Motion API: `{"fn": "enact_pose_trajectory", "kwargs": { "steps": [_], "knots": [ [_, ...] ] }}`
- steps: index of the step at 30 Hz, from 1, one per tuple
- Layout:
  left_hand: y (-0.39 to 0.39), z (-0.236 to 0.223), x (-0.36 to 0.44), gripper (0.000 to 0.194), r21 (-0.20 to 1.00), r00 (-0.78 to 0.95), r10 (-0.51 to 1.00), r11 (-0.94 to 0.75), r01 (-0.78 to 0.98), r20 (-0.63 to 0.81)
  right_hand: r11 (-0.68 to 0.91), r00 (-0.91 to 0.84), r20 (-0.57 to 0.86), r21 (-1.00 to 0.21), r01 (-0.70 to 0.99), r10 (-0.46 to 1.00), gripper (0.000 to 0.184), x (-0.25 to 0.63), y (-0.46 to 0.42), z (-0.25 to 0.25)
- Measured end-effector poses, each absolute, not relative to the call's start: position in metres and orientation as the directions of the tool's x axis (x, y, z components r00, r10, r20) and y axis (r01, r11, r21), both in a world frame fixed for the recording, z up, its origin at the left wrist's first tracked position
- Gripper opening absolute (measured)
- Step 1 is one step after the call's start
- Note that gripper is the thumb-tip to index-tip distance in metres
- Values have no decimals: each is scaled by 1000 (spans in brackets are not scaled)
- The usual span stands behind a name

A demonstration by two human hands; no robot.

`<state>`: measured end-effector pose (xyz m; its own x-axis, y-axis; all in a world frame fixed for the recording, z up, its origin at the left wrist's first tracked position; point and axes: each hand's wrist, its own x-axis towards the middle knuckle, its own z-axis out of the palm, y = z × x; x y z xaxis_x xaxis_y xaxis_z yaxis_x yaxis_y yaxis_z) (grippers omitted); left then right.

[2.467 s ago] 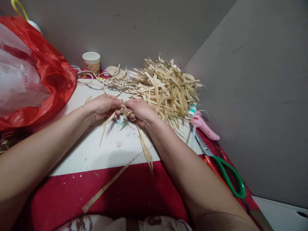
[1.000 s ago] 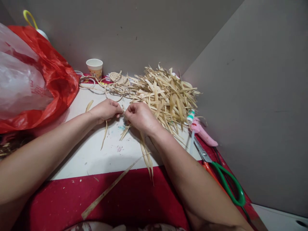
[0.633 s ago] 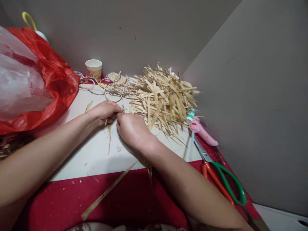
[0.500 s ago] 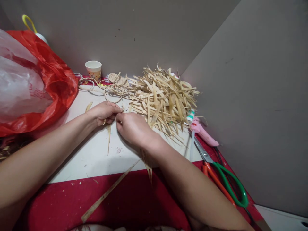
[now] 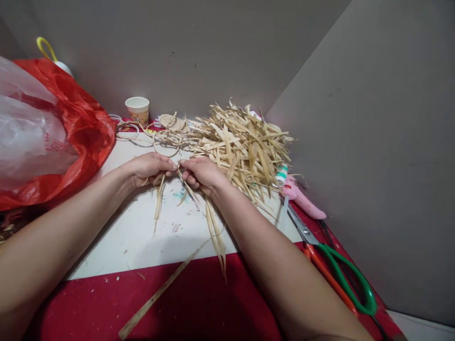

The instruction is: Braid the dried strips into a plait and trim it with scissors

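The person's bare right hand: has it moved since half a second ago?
Yes. Judged against the flat white board, the bare right hand has shifted farther from the person, uncovering the small teal smudge it hid then.

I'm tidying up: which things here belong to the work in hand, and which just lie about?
Seem to belong: pinched strips, pile of dry strips, twisted cord, perhaps the scissors (untouched).
Seem just lying about: paper cup, red bag, pink tool.

Two hands (image 5: 202, 174), one strip heap (image 5: 245, 147), one cup (image 5: 138, 112), one pink tool (image 5: 304, 199).
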<state>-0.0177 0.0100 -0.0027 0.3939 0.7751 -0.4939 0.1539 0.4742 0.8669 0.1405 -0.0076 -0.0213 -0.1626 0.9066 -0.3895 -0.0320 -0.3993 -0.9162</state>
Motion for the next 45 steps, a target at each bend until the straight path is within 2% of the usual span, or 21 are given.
{"fn": "enact_pose_trajectory", "kwargs": {
  "steps": [9,16,21,33,40,45],
  "knots": [
    [8,-4,-15,20,882,334,818,403,245,-468,-408,-132,-393,-907,-108,910,18,138,-5,-23],
    [8,-7,-13,16,889,297,855,332,315,-425,-435,-140,-417,-888,-150,898,12,140,-5,-22],
    [2,-6,-10,14,885,276,868,311,347,-413,-462,-145,-442,-871,-166,885,17,141,-5,-17],
    [-1,-12,-7,11,891,260,900,235,390,-351,-446,-117,-437,-892,-68,892,25,137,-2,-25],
    [-2,-10,-7,14,883,255,882,290,368,-396,-437,-127,-422,-890,-133,898,15,137,-1,-25],
    [-7,-12,-5,20,906,252,923,181,383,-291,-408,-101,-399,-907,-106,911,24,134,-3,-27]
  ]
}}
